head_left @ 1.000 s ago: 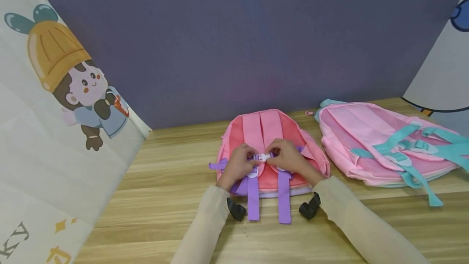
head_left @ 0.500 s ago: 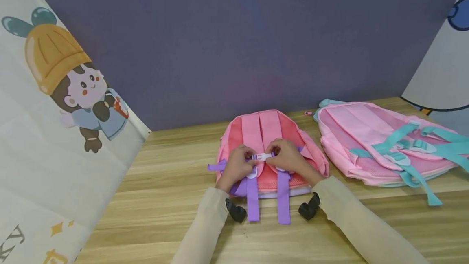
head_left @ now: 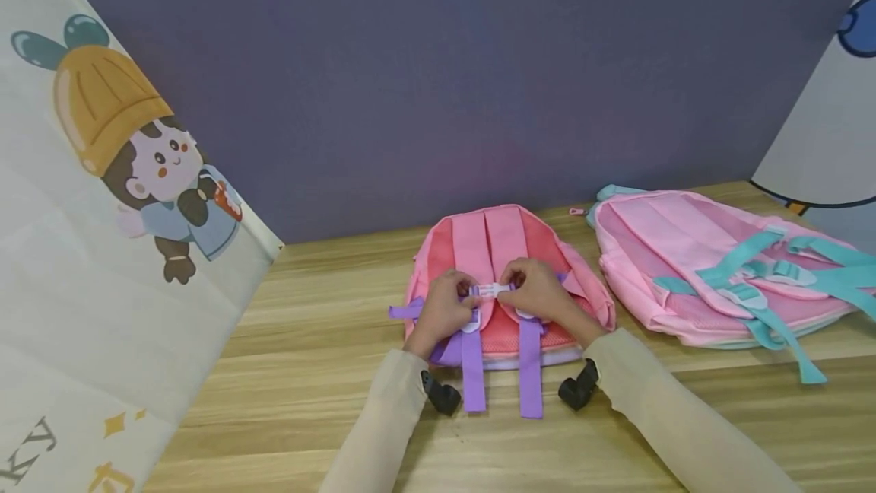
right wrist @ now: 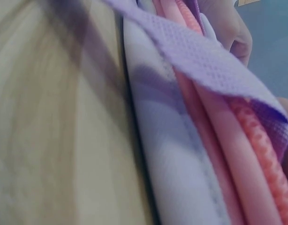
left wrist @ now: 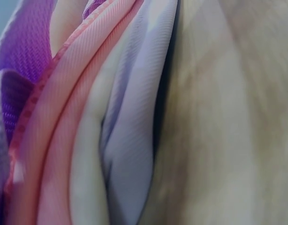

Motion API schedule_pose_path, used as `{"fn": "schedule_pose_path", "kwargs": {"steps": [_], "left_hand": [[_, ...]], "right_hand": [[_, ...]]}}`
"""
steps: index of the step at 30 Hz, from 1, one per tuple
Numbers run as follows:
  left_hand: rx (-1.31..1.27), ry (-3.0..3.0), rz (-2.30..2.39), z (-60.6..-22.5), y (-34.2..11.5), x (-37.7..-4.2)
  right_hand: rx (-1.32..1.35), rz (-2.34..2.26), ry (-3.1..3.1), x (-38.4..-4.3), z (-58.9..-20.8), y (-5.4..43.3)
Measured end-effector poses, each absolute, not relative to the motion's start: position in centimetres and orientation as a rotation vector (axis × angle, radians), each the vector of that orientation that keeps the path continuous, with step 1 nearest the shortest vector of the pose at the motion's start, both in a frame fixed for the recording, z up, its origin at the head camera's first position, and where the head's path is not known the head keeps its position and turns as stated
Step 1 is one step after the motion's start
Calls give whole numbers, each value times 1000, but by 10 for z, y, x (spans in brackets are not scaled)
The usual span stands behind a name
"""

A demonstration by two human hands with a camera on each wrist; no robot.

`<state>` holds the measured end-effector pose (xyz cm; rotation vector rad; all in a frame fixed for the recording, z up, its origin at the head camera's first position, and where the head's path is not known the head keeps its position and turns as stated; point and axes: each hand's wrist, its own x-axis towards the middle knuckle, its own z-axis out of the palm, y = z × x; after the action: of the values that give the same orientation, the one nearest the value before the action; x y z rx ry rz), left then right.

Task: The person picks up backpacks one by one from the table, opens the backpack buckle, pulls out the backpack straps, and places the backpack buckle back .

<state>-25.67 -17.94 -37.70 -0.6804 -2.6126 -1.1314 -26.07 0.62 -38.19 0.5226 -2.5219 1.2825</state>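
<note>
A pink backpack (head_left: pixel 470 238) with purple straps lies on the wooden table, shoulder straps up. Across its middle runs a white side-release buckle (head_left: pixel 489 291) on purple webbing. My left hand (head_left: pixel 441 312) pinches the buckle's left end between thumb and fingers. At its right end, my right hand (head_left: pixel 537 297) pinches the other side. Narrow gaps show in the buckle's middle; whether its halves are latched I cannot tell. The left wrist view shows the backpack's edge (left wrist: pixel 55 154) and purple webbing (left wrist: pixel 29 42). In the right wrist view, a purple strap (right wrist: pixel 195 56) crosses the backpack's side, partly hiding the right hand.
A lighter pink backpack (head_left: pixel 677 242) with teal straps (head_left: pixel 746 257) lies just right of the first one. Two purple strap ends (head_left: pixel 473 379) hang toward the table's front. Behind the wooden table (head_left: pixel 308 371) stands a dark panel (head_left: pixel 438 97); printed sheets flank it.
Both hands keep their grip at the buckle, which has shifted very slightly away from the person. More of the gaps in its middle show now. The backpacks stay in place.
</note>
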Motion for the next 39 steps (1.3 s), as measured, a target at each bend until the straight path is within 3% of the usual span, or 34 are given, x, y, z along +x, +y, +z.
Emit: {"fn": "schedule_pose_path", "kwargs": {"steps": [21, 30, 39], "left_hand": [[-706, -2567, -1169, -383, -181, -258], [-744, -2478, -1246, -384, -180, -257], [-701, -2433, -1338, -380, -182, -258]], "right_hand": [[761, 1179, -2568, -257, -383, 4], [897, 810, -2585, -251, -378, -5], [870, 926, -2544, -251, -379, -6]]}}
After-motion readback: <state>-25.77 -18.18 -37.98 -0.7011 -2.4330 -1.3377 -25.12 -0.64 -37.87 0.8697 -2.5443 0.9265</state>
